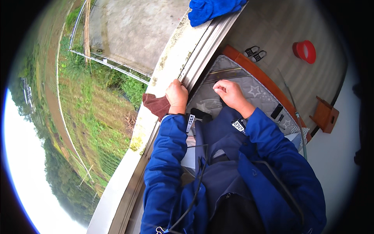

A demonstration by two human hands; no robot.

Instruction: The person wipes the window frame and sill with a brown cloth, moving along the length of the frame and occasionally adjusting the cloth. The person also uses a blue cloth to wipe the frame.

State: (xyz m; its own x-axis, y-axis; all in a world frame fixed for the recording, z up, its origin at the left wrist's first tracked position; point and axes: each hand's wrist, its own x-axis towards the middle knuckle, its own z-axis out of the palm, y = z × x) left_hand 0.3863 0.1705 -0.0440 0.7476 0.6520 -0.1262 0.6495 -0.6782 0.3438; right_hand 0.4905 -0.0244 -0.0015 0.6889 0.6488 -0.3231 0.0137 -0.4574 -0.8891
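My left hand (177, 96) is closed at the window track (194, 64), its knuckles against the metal frame. A brown cloth (156, 106) comes out from under this hand and lies bunched across the pale outer sill (165, 62). The fingers' undersides are hidden, but they close over the cloth's end. Over the bed, to the right of the track, my right hand (231, 94) hovers with its fingers curled in and nothing showing in it. Both arms wear blue sleeves, and a black-and-white patterned tag sits near each wrist.
A blue cloth (212, 11) rests at the far end of the window frame. Under my hands is a grey star-patterned mattress (253, 80) edged by an orange-brown bed rail (269, 84). Shoes (255, 54), a red basin (304, 52) and a wooden stool (325, 114) stand on the floor. Fields lie outside.
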